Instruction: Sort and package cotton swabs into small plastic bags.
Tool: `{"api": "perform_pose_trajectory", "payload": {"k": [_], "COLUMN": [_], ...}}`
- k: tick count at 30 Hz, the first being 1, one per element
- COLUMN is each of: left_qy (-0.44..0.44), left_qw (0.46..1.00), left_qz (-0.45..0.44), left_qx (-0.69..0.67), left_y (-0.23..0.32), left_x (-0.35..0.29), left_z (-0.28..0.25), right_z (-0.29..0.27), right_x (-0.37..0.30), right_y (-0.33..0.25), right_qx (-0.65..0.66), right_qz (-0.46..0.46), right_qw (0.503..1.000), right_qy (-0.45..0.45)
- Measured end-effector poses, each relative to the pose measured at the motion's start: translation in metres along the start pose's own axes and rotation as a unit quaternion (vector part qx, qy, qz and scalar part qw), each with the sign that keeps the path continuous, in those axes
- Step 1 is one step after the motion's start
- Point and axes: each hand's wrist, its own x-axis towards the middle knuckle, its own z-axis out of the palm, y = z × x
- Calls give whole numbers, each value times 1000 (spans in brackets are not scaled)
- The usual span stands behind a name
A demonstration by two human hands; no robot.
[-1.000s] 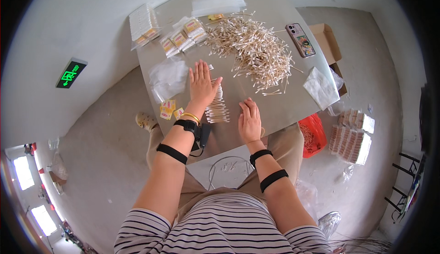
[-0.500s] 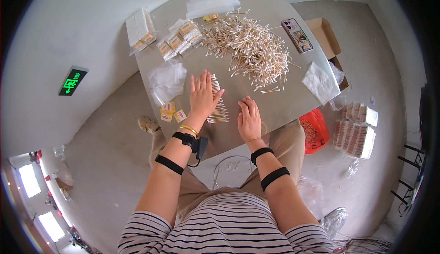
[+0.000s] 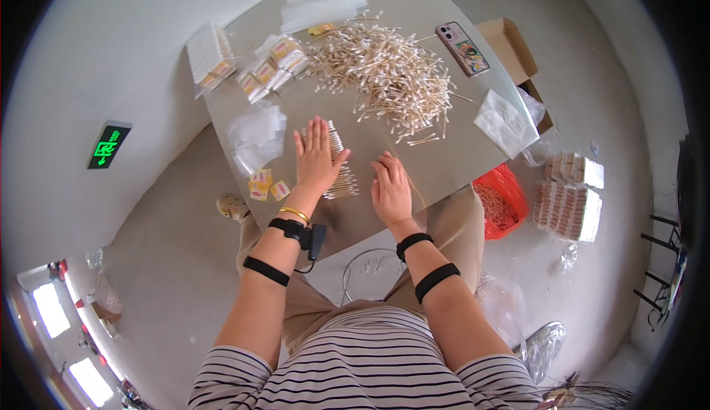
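My left hand (image 3: 316,160) lies flat, its fingers stretched out and thumb spread, over the left side of a lined-up row of cotton swabs (image 3: 342,181). The swabs lie side by side on the metal table, and the hand covers part of the row. Just right of it, my right hand (image 3: 391,190) rests near the table's front edge with its fingers loosely bent and slightly apart; I see nothing in it. A thin tan line, perhaps a band, runs beside that hand. Beyond both hands spreads a large loose heap of cotton swabs (image 3: 392,77).
Clear plastic bags (image 3: 257,138) and small yellow-white cards (image 3: 260,184) lie left. Farther back are packed swab bundles (image 3: 277,62), a wrapped block (image 3: 211,53) and clear sleeves (image 3: 323,5). A phone (image 3: 463,48) and white pouch (image 3: 506,123) lie right. A red bag (image 3: 503,201) stands below the table.
The view has shifted, moving the table's contents a little left in the picture. My left hand stays on the swab row; my right hand's fingers have spread slightly.
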Motion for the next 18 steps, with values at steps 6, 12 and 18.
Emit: {"api": "perform_pose_trajectory", "payload": {"k": [6, 12, 18], "left_qy": [-20, 77, 25], "left_qw": [1000, 994, 993], "left_qz": [-12, -19, -33], "left_qx": [15, -70, -114], "left_y": [-1, 4, 25], "left_x": [0, -23, -121], "left_z": [-12, -28, -37], "right_z": [0, 1, -32], "right_x": [2, 2, 15], "right_y": [-3, -2, 36], "right_qx": [4, -5, -37], "right_qz": [-2, -12, 12], "right_qw": [1000, 1000, 997], "right_qy": [6, 14, 65]}}
